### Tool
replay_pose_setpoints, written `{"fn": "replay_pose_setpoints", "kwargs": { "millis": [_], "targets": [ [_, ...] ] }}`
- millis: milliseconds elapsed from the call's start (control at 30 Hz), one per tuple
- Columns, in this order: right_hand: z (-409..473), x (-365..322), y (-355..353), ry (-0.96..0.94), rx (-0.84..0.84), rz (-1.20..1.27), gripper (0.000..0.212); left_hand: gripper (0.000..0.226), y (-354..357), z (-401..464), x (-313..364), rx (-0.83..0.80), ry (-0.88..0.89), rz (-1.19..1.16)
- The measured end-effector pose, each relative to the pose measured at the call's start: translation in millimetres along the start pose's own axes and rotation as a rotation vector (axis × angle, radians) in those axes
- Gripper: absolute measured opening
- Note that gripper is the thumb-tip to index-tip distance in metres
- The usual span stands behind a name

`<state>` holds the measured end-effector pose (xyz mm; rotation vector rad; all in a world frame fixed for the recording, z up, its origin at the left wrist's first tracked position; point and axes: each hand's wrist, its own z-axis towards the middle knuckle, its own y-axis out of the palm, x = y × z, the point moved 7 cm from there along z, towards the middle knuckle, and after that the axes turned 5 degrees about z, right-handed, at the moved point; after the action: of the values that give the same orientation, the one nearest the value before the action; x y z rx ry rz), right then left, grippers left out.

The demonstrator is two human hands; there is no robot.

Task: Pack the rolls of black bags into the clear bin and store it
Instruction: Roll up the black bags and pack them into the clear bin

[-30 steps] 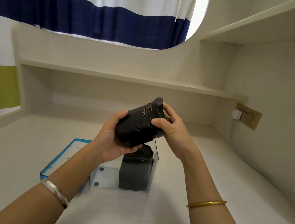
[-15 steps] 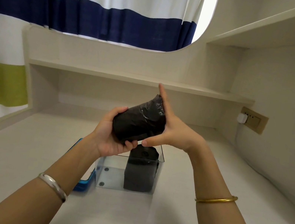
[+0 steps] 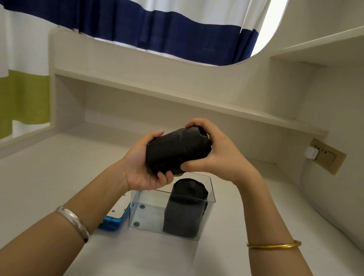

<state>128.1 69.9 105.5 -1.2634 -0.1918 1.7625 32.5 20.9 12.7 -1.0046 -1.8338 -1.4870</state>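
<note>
I hold a roll of black bags (image 3: 175, 150) on its side in the air, just above the clear bin (image 3: 147, 214). My left hand (image 3: 144, 167) grips the roll's lower left end from below. My right hand (image 3: 218, 154) curls over its upper right end, thumb under it. A second black roll (image 3: 185, 208) stands upright inside the bin, against its right wall. The bin's left half holds nothing. The bin rests on the pale desk (image 3: 24, 183).
A blue-rimmed lid (image 3: 116, 217) lies flat on the desk, touching the bin's left side. A shelf (image 3: 182, 98) runs along the back above the desk. A wall socket with a white plug (image 3: 312, 153) sits at the right. Striped curtains hang behind.
My right hand went from a flat, straight-fingered press against the roll's end to curling round it. The roll stays lying between both hands above the bin.
</note>
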Motion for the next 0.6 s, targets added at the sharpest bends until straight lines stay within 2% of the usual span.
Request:
{"fn": "replay_pose_setpoints", "kwargs": {
  "millis": [100,167,233,333,467,600],
  "targets": [
    [4,3,0,0.093,0.097,0.054,0.055,0.070,-8,-4,11,0.135,0.050,0.117],
    [6,9,2,0.201,0.135,0.055,0.053,0.069,-17,-9,22,0.308,0.107,0.288],
    [7,17,8,0.320,0.122,0.012,0.056,0.066,-23,-18,33,0.470,0.153,0.479],
    [12,22,24,0.432,0.055,-0.095,0.062,0.063,-31,-27,47,0.623,0.229,0.672],
    [21,22,45,0.496,-0.026,-0.207,0.068,0.060,-37,-31,55,0.723,0.304,0.795],
    [26,26,62,0.585,-0.148,-0.329,0.064,0.058,-49,-31,56,0.770,0.307,0.866]
  ]
}}
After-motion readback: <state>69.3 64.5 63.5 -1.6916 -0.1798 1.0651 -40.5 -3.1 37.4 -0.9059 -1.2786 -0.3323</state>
